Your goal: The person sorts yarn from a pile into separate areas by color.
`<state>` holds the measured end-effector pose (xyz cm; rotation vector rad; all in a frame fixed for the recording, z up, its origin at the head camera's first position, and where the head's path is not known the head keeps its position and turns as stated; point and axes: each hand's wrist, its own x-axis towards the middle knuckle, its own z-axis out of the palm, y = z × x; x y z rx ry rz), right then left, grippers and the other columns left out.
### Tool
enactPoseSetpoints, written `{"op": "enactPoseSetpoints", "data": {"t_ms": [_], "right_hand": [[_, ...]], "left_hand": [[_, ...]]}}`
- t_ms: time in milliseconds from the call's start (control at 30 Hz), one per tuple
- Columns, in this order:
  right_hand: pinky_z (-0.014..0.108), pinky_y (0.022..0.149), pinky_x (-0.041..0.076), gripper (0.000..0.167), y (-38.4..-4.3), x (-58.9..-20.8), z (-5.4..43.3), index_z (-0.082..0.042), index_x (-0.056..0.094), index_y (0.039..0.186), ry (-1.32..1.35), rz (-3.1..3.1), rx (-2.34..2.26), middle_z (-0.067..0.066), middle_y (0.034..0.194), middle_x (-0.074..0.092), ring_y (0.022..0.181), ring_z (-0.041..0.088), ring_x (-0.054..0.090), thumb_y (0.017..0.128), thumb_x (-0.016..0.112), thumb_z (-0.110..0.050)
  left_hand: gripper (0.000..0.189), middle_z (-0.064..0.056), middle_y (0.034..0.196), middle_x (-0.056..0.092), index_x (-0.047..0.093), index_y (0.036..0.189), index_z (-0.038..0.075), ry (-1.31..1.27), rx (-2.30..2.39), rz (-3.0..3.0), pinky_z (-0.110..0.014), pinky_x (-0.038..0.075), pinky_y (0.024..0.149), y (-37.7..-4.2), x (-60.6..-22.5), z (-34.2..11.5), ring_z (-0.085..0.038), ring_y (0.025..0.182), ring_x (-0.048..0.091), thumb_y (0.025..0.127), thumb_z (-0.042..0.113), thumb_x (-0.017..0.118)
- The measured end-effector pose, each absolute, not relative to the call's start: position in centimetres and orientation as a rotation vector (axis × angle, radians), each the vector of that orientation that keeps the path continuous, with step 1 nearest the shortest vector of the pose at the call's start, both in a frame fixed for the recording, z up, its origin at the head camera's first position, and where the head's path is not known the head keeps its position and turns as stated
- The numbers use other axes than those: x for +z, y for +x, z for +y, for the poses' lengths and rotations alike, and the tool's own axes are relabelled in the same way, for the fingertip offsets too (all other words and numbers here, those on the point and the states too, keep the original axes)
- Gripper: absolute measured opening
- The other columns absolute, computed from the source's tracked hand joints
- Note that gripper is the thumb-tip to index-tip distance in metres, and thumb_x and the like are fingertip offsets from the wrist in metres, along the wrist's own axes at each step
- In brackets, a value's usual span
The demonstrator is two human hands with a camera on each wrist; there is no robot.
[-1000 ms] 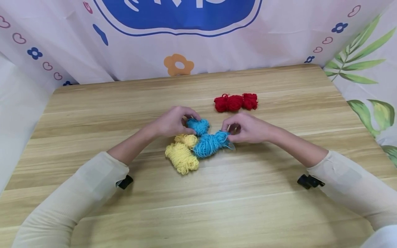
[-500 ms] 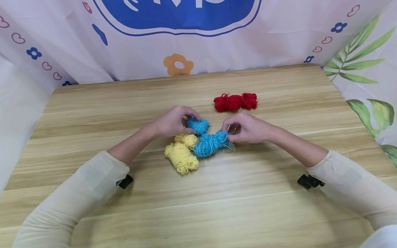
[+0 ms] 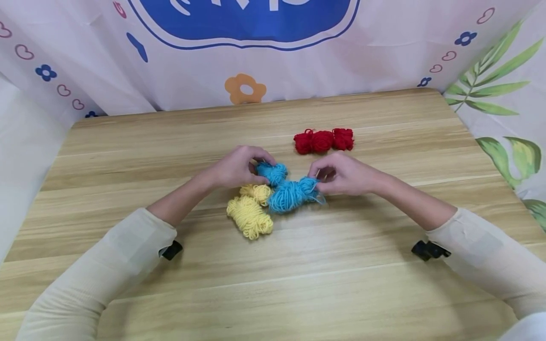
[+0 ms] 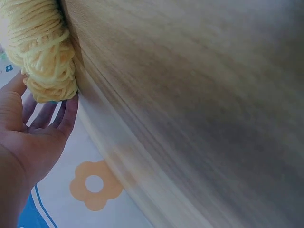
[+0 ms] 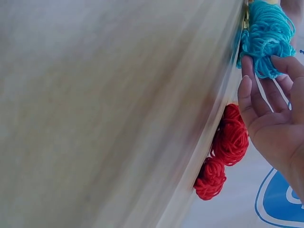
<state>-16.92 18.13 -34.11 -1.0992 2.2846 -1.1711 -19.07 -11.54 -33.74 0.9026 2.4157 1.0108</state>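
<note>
Rightward slides the lower blue yarn [image 3: 290,195], pinched by the right hand [image 3: 347,174]; left hand [image 3: 239,166] grips the upper blue yarn [image 3: 273,174]. Red yarn [image 3: 322,141] lies rowed; blue, beside yellow yarn [image 3: 249,217] on the worktop [image 3: 273,293], seems unfinished.

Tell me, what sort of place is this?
Likely an indoor craft or demonstration corner, though the room beyond is out of view. There is a wood-grained table, a white cloth printed with flowers and hearts behind it, and yarn bundles in yellow, blue and red.
</note>
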Motion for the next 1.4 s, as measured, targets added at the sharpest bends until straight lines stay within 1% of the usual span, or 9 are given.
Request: {"op": "enactPoseSetpoints", "data": {"t_ms": [233,400,600,767,900,1067,1200,1267,1400], "right_hand": [[0.031,0.077,0.062,0.011,-17.0,-33.9,18.9,-0.005,0.075,0.095,-1.043,2.279,-1.209,0.004,0.089,0.073,0.080,0.020,0.070,0.091,0.071,0.004],[0.029,0.074,0.061,0.010,-17.2,-33.7,19.5,-0.004,0.074,0.095,-1.043,2.293,-1.252,0.005,0.088,0.073,0.078,0.022,0.069,0.091,0.071,0.005],[0.028,0.072,0.060,0.010,-17.5,-33.5,20.0,-0.004,0.073,0.093,-1.039,2.317,-1.284,0.004,0.087,0.072,0.075,0.022,0.068,0.091,0.070,0.005],[0.027,0.072,0.060,0.010,-17.6,-33.3,20.2,-0.004,0.073,0.092,-1.028,2.338,-1.286,0.004,0.086,0.071,0.075,0.023,0.068,0.091,0.068,0.005],[0.027,0.073,0.061,0.008,-17.8,-33.1,20.2,-0.002,0.073,0.093,-1.020,2.364,-1.301,0.006,0.087,0.072,0.075,0.027,0.069,0.091,0.070,0.005],[0.024,0.075,0.061,0.007,-18.1,-32.7,20.3,0.001,0.073,0.096,-0.991,2.422,-1.323,0.009,0.090,0.073,0.078,0.026,0.070,0.090,0.073,0.006],[0.022,0.078,0.059,0.009,-18.4,-32.6,20.4,0.003,0.072,0.097,-0.950,2.473,-1.320,0.012,0.093,0.073,0.080,0.029,0.070,0.089,0.075,0.006],[0.021,0.079,0.059,0.009,-18.5,-32.5,20.3,0.003,0.072,0.098,-0.927,2.487,-1.321,0.012,0.094,0.073,0.081,0.029,0.070,0.089,0.075,0.005],[0.021,0.081,0.059,0.008,-18.6,-32.4,20.3,0.004,0.072,0.099,-0.902,2.498,-1.328,0.013,0.095,0.073,0.082,0.024,0.069,0.091,0.073,0.005]], "left_hand": [[0.038,-0.018,0.123,0.070,0.070,0.122,-0.005,0.882,1.044,2.408,-0.042,0.059,0.094,-19.2,-33.9,-11.7,-0.031,0.109,0.065,0.087,0.001,0.082],[0.038,-0.018,0.123,0.069,0.070,0.122,-0.005,0.867,1.050,2.408,-0.043,0.059,0.094,-19.2,-33.9,-11.8,-0.031,0.110,0.065,0.086,0.001,0.083],[0.039,-0.019,0.124,0.069,0.070,0.122,-0.006,0.861,1.061,2.407,-0.044,0.059,0.095,-19.1,-33.8,-12.0,-0.033,0.110,0.064,0.086,0.000,0.083],[0.038,-0.019,0.122,0.070,0.070,0.121,-0.006,0.854,1.051,2.426,-0.044,0.059,0.093,-19.1,-33.9,-12.0,-0.033,0.107,0.065,0.086,0.001,0.083],[0.039,-0.019,0.122,0.070,0.070,0.121,-0.006,0.845,1.035,2.433,-0.044,0.059,0.093,-19.1,-33.8,-12.0,-0.033,0.108,0.066,0.086,0.002,0.084],[0.041,-0.019,0.122,0.071,0.070,0.122,-0.006,0.844,1.013,2.443,-0.043,0.059,0.092,-19.2,-33.8,-11.9,-0.033,0.108,0.066,0.084,0.001,0.085],[0.042,-0.019,0.122,0.071,0.070,0.122,-0.006,0.849,0.988,2.457,-0.043,0.060,0.091,-19.3,-33.8,-11.8,-0.033,0.107,0.067,0.084,0.002,0.086],[0.042,-0.019,0.122,0.071,0.071,0.122,-0.006,0.858,0.978,2.463,-0.043,0.060,0.091,-19.3,-33.8,-11.8,-0.033,0.106,0.066,0.083,0.003,0.086],[0.041,-0.019,0.123,0.071,0.071,0.122,-0.006,0.874,0.965,2.468,-0.043,0.059,0.092,-19.4,-33.8,-11.8,-0.033,0.106,0.066,0.084,0.003,0.086]]}}
